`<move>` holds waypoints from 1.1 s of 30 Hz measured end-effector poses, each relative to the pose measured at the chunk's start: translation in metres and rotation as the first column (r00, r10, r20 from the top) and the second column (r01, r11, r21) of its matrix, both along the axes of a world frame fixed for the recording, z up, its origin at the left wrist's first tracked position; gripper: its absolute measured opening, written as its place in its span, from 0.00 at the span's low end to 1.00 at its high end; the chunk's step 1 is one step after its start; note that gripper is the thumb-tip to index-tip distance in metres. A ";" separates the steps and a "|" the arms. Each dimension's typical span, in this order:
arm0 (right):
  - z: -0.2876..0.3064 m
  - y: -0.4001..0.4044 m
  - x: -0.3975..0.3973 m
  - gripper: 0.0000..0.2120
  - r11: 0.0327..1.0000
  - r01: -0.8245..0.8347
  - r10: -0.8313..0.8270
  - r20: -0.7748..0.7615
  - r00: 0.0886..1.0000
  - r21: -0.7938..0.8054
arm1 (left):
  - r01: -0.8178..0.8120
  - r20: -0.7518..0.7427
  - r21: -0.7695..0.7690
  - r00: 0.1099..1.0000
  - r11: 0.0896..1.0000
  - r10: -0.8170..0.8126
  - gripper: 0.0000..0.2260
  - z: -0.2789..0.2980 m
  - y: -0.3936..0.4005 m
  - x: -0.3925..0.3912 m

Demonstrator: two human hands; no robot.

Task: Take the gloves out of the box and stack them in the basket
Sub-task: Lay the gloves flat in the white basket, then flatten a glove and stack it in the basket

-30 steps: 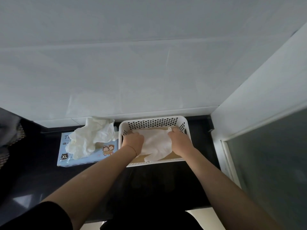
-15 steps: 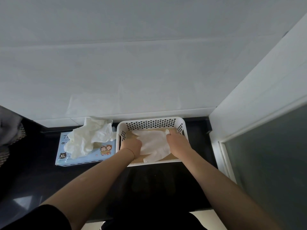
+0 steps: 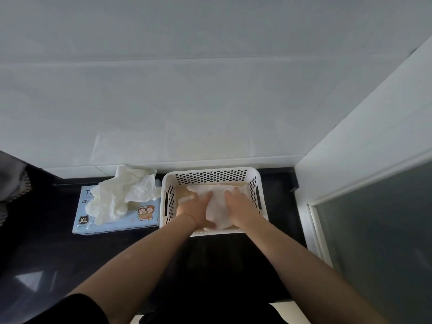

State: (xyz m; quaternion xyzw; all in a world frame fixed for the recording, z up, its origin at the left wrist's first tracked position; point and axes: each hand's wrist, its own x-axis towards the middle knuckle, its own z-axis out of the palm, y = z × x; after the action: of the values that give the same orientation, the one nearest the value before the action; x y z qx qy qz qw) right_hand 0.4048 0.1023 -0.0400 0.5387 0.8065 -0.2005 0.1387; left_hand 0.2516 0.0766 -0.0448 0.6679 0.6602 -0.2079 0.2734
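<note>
A white perforated basket [image 3: 211, 171] stands on the dark counter against the wall. Inside it a white glove [image 3: 216, 205] lies spread flat. My left hand [image 3: 195, 208] lies flat on the glove's left side with fingers straight. My right hand [image 3: 239, 203] presses flat on its right side. To the left of the basket sits a light blue glove box [image 3: 142, 215] marked XL, with a crumpled bunch of white gloves [image 3: 121, 191] sticking out of its top.
The dark counter [image 3: 58, 253] runs left and toward me. A white tiled wall [image 3: 210, 101] rises behind the basket. A white frame with a frosted glass panel [image 3: 374, 242] closes the right side. Grey cloth [image 3: 11, 183] hangs at the far left.
Both hands were curled at the glove's edges, holding it. They now lie flat on the glove with straight fingers, and the glove is spread lower in the basket.
</note>
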 end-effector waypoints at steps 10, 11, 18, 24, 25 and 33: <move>-0.004 0.006 0.009 0.33 0.983 0.163 -0.164 -0.012 0.986 -0.089 | -0.047 -0.027 -0.010 0.999 0.999 0.046 0.56 0.001 0.001 -0.013; -0.002 0.005 0.008 0.33 0.984 0.156 -0.156 0.011 0.988 -0.091 | -0.050 -0.030 -0.024 0.998 0.998 0.049 0.57 0.002 0.002 -0.014; 0.032 0.006 -0.029 0.16 0.963 0.260 -0.241 -0.205 0.949 0.071 | -0.186 0.227 0.331 0.967 0.925 0.113 0.17 0.036 0.008 -0.032; 0.065 -0.008 -0.118 0.09 0.951 0.276 -0.175 -0.495 0.851 0.137 | -0.320 0.330 0.710 0.938 0.627 0.105 0.03 0.059 -0.009 -0.108; 0.068 -0.012 -0.136 0.09 0.954 0.271 -0.170 -0.513 0.842 0.130 | -0.295 0.283 0.756 0.952 0.585 0.115 0.07 0.059 -0.014 -0.126; 0.061 -0.033 -0.214 0.09 0.990 0.070 -0.053 -0.135 0.989 0.125 | -0.470 0.205 0.526 0.879 0.709 0.430 0.10 0.071 -0.034 -0.221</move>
State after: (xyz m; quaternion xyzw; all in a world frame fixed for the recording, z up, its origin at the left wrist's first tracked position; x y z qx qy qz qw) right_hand 0.1910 0.0693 0.0206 0.5567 0.8082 -0.1870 0.0440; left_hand 0.0304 0.0426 0.0261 0.5436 0.8244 0.0910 0.1293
